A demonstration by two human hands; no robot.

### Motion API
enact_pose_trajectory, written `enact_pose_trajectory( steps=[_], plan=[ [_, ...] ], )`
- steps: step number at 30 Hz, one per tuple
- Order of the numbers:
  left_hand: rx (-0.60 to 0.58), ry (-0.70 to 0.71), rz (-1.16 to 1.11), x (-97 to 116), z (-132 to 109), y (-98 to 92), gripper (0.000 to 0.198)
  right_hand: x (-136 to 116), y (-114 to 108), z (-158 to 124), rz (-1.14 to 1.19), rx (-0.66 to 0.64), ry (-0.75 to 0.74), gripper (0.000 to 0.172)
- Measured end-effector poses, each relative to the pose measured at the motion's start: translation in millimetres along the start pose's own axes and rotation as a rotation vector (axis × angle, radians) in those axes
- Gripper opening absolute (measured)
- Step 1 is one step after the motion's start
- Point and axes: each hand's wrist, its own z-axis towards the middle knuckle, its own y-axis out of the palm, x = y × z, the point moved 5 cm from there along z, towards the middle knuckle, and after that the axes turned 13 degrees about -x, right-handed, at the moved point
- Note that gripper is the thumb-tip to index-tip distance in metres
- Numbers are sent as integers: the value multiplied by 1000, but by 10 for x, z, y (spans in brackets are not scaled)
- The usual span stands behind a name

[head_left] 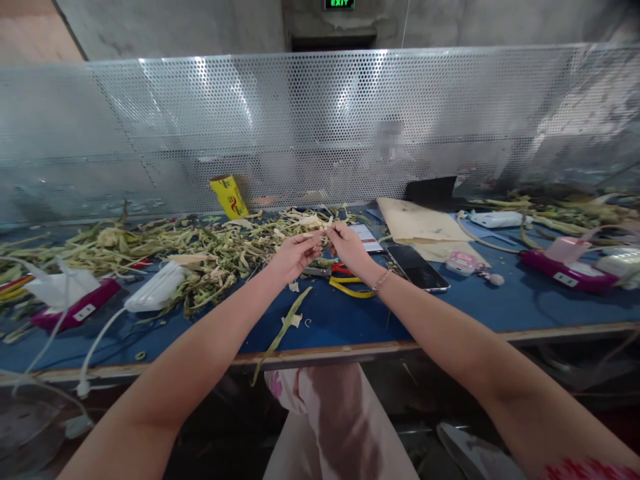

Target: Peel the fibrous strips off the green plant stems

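My left hand and my right hand meet above the blue table, fingertips pinched together around a small pale strip. The strip looks like a bit of dried plant, but most of it is hidden by the fingers. Just behind and left of my hands spreads a heap of dried green-yellow plant strips. Beneath my right hand lie scissors with red and yellow handles. One long green strip hangs over the table's front edge, with pale scraps beside it.
A black phone, a pink case and brown paper lie to the right. White power banks and purple power strips with cables sit on both sides. A yellow box leans near the perforated metal screen.
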Motion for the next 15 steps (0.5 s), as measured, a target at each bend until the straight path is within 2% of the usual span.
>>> enact_pose_trajectory(
  steps=[7,12,15],
  plan=[
    [0,-39,79,16,-14,37,25,19,-112,-8,9,90,-84,21],
    [31,-80,99,0,-34,69,32,73,-142,23,44,106,-134,19],
    [30,-111,66,-28,-39,90,28,32,-132,9,62,103,-167,20]
  ],
)
